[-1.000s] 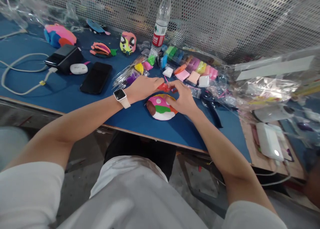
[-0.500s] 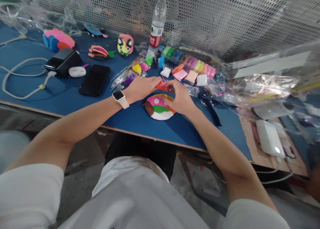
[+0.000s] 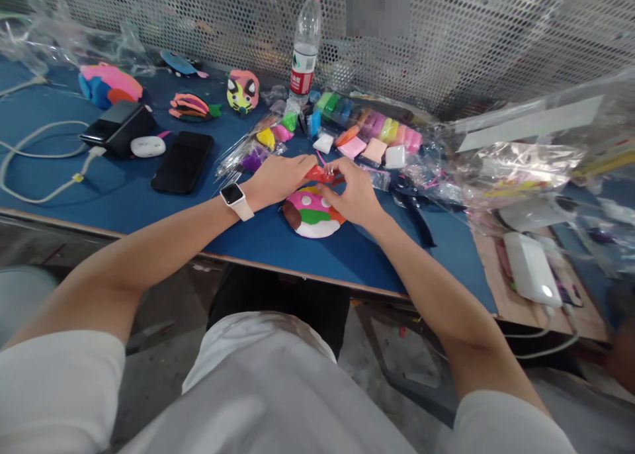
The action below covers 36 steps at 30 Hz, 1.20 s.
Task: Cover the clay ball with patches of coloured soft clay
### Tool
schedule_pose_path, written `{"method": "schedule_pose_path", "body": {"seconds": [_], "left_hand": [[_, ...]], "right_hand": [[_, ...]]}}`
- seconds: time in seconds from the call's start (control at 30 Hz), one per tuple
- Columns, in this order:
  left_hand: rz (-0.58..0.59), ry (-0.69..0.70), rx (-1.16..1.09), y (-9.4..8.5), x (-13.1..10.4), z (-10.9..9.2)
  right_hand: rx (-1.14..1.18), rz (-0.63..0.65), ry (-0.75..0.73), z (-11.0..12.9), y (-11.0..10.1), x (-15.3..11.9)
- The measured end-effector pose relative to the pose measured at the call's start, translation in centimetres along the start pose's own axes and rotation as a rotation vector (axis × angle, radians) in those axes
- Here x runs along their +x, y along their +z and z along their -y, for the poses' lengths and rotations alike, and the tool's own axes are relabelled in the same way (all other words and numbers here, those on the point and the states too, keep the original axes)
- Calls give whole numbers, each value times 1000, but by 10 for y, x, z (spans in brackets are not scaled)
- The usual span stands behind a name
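Note:
A small red packet (image 3: 317, 173) with clear wrapping is held between my two hands. My left hand (image 3: 282, 178), watch at the wrist, has its fingers closed on the packet's left side. My right hand (image 3: 353, 192) pinches the wrapping at its right end, thumb lower down. Just below the hands a rounded clay piece (image 3: 314, 217) in pink, green, white, brown and orange lies on the blue table (image 3: 258, 249); two white dots show on its pink part, and its right edge is partly behind my right hand.
Coloured clay packets (image 3: 374, 151) lie behind the hands, near a water bottle (image 3: 303, 63). A phone (image 3: 182, 162), a white mouse (image 3: 148, 146) and clay figures (image 3: 243, 91) are to the left. Dark-handled pliers (image 3: 419, 217) and a white power bank (image 3: 532, 269) are at right.
The whole view has shifted slightly. My right thumb has moved up off the clay piece's pink part, where a second white dot now shows. Both hands keep hold of the red packet.

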State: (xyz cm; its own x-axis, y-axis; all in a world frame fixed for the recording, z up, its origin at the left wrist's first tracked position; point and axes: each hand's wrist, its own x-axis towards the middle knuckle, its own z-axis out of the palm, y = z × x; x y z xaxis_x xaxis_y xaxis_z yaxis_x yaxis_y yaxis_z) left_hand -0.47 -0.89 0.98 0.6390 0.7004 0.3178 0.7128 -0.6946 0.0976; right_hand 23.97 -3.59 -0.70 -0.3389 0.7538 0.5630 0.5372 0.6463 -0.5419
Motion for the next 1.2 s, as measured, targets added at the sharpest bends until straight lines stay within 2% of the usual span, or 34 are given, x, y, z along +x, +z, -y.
{"method": "schedule_pose_path", "body": {"seconds": [0.13,0.33,0.5,0.63,0.87,1.1,1.2], "left_hand": [[4,-22,-32,2,0,0],[-26,10,24,4,-3,-1],[65,28,13,-3,-1,-12],[80,10,-28,-7,0,-15],[81,-25,-6,-6,-1,-9],[116,-41,-13,-12,0,-18],[91,-52,-38,-10,-1,-19]], "right_hand": [[69,-36,20,2,2,-1],[155,-13,88,3,5,-1],[140,-147,86,11,9,-1],[169,-216,41,16,7,0],[276,-113,76,12,9,-1],[293,-152,66,13,6,1],[273,-115,77,14,3,1]]}}
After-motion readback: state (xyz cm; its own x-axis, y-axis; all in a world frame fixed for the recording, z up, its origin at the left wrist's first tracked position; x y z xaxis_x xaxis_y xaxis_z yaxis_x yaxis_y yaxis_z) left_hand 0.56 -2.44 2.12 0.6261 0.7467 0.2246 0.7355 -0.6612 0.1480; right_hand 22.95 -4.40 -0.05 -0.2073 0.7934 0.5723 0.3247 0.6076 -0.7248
